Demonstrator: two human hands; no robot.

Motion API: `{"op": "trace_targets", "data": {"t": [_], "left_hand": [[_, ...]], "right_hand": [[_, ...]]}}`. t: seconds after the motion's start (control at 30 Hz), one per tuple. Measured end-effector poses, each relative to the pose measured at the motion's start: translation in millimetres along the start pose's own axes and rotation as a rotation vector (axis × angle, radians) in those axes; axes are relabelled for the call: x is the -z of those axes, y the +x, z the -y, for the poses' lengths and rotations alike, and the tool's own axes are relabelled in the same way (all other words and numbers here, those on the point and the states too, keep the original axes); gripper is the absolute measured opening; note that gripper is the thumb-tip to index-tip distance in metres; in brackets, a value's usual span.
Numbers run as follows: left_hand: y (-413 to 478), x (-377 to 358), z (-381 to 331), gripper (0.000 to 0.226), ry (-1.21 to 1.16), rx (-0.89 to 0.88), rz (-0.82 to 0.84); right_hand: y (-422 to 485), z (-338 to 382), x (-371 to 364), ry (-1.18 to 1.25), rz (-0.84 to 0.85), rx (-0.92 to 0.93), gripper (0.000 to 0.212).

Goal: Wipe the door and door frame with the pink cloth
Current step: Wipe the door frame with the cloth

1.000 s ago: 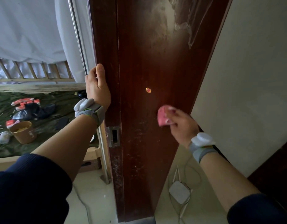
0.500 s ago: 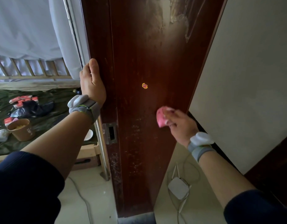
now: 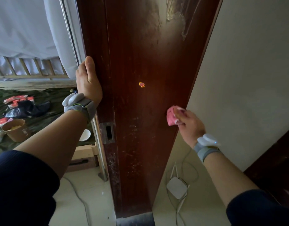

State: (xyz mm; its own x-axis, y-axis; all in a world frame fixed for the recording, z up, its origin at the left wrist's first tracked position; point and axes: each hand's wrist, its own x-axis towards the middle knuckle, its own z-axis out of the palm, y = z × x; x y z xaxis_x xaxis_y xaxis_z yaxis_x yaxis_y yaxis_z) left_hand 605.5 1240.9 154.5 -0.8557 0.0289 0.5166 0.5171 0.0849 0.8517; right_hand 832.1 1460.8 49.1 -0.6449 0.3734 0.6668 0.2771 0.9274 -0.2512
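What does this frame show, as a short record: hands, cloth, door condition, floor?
left hand: holds the door by its latch-side edge, thumb up, fingers hidden behind
right hand: pinches the bunched pink cloth at the door's right edge
door surface: pale smears near the top, whitish specks lower down
sticker: small, mid-door, up and left of the cloth
floor: white router with cables, right of the door
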Motion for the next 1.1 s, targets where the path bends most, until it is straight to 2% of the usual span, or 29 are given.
{"op": "trace_targets", "data": {"t": [0.07, 0.13, 0.2, 0.27, 0.33, 0.4, 0.5, 0.57, 0.6, 0.67, 0.73, 0.77, 0.83, 0.93, 1.03, 1.07, 1.1], "left_hand": [[0, 0, 0, 0.06, -0.004, -0.002, 0.007], [0, 0, 0, 0.06, -0.005, 0.002, 0.005], [0, 0, 0, 0.061, 0.001, 0.009, 0.001], [0, 0, 0, 0.06, 0.004, 0.025, -0.003], [0, 0, -1, 0.062, -0.002, 0.02, -0.002], [0, 0, -1, 0.061, -0.003, 0.013, -0.002], [0, 0, -1, 0.056, 0.002, 0.018, 0.004], [0, 1, -1, 0.056, 0.006, 0.005, 0.006], [0, 1, 0, 0.056, 0.006, -0.003, 0.002], [1, 0, 1, 0.057, -0.005, -0.007, -0.006], [1, -2, 1, 0.06, -0.015, -0.018, -0.008], [1, -2, 1, 0.061, -0.019, -0.019, -0.009], [1, -2, 2, 0.063, -0.023, -0.023, -0.011], [2, -1, 2, 0.066, -0.027, -0.023, -0.013], [2, -1, 2, 0.07, -0.024, -0.021, -0.009], [2, -1, 2, 0.069, -0.025, -0.027, -0.015], [1, -1, 2, 0.068, -0.025, -0.029, -0.018]], "right_hand": [[-7, -1, 2, -0.002, 0.177, -0.032, 0.055], [4, 3, 16, -0.021, 0.205, 0.002, 0.052], [24, 15, 32, -0.01, 0.038, 0.029, 0.051], [44, 30, 40, 0.091, -0.159, -0.034, 0.052], [47, 43, 29, 0.154, -0.222, -0.055, 0.055], [27, 51, 2, 0.104, -0.118, 0.018, 0.055], [-10, 50, -27, -0.005, 0.235, 0.096, 0.049], [-8, 50, -23, 0.006, 0.388, 0.08, 0.05], [2, 54, -16, 0.035, 0.353, 0.09, 0.048], [28, 68, 2, 0.155, 0.097, 0.112, 0.042], [49, 81, 12, 0.253, -0.151, 0.106, 0.048], [53, 84, 8, 0.257, -0.2, 0.11, 0.052], [40, 91, -8, 0.151, -0.179, 0.17, 0.053], [3, 86, -37, -0.001, -0.038, 0.229, 0.051], [6, 87, -30, 0.029, 0.171, 0.179, 0.049], [14, 89, -22, 0.065, 0.198, 0.168, 0.049], [22, 92, -13, 0.12, 0.14, 0.172, 0.048]]}}
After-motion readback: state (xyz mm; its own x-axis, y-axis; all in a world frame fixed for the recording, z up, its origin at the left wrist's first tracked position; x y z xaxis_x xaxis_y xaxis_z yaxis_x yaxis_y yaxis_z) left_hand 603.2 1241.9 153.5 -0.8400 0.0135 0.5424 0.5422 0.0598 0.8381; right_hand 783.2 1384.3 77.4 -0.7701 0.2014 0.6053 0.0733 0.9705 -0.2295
